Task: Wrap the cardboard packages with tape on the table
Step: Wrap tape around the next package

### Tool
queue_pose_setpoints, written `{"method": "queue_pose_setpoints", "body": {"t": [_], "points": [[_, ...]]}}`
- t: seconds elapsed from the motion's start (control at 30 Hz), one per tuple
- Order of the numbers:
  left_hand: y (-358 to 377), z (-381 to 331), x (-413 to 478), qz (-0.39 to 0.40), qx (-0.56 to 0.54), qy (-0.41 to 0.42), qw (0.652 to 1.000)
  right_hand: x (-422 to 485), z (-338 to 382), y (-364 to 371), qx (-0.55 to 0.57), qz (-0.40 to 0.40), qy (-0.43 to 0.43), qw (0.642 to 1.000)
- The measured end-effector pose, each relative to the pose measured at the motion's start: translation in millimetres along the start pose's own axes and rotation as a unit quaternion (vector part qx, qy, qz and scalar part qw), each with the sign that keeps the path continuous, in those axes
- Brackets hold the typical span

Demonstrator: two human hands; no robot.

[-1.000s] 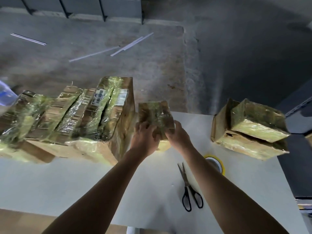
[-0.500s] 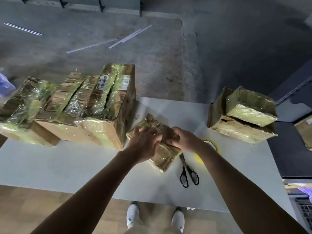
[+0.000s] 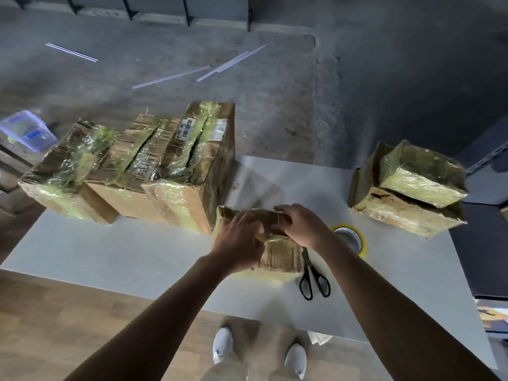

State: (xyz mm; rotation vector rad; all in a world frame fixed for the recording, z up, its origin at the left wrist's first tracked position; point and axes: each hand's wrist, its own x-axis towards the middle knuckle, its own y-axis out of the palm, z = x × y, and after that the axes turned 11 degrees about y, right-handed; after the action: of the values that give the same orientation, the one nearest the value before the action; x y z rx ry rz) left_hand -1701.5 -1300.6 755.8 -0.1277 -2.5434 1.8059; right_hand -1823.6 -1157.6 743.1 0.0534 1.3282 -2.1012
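Your left hand [image 3: 238,244] lay palm down on the small package [image 3: 280,257], fingers curled over its top and near-left side. Your right hand [image 3: 298,228] rested on the far-right part of the same package, fingers bent and pressed against its upper face. Both hands gripped the package; neither was spread flat. The two hands sat just beside each other, thumbs nearly meeting over the middle of the package.

The small package lay flat on the white table [image 3: 137,251], near the front edge, its cardboard already covered in glossy yellowish tape. Its left corner stood just beside the row of wrapped boxes [image 3: 154,171] at the table's far-left side. That row comprised several taped cardboard packages packed side by side, one bearing a barcode label [image 3: 185,127].

Black-handled scissors [image 3: 313,279] lay closed on the table, touching or nearly touching the right edge of the small package, blades pointing away from you. A tape roll [image 3: 354,237] with a yellow rim lay flat just behind your right forearm, partly hidden by it. Two more wrapped packages [image 3: 406,193] were stacked at the table's far-right corner, the smaller one on top.

Your white shoes [image 3: 222,345] showed below the table edge on a wooden floor. A clear plastic container [image 3: 27,130] sat off the table at far left.
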Motion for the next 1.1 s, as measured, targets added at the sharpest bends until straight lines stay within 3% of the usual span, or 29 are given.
{"method": "queue_pose_setpoints", "body": {"t": [0.23,0.37,0.6,0.73,0.87,1.0,1.1], "points": [[15.2,-4.8,3.0,-0.05,0.072,0.009,0.996,-5.2,-22.1,-1.4,0.083,-0.036,0.015,0.996],[18.3,-10.4,9.3,-0.098,0.043,-0.013,0.994,-13.8,-25.6,1.0,0.095,0.001,0.023,0.995],[33.0,-0.5,0.4,-0.058,0.031,-0.042,0.997,-16.0,-22.5,9.8,0.128,0.023,0.025,0.991],[37.5,-3.4,2.3,-0.035,0.042,-0.042,0.998,-15.2,-24.1,20.3,0.102,-0.009,0.012,0.995],[32.5,-11.1,3.1,-0.073,0.029,-0.051,0.996,-17.6,-28.2,17.6,0.136,-0.007,0.007,0.991],[25.5,-44.1,23.7,-0.178,-0.013,0.012,0.984,-19.6,-50.1,24.4,0.246,-0.088,0.055,0.964],[26.0,-74.3,50.0,-0.2,-0.076,0.045,0.976,-24.0,-83.7,23.4,0.172,-0.157,0.093,0.968]]}}
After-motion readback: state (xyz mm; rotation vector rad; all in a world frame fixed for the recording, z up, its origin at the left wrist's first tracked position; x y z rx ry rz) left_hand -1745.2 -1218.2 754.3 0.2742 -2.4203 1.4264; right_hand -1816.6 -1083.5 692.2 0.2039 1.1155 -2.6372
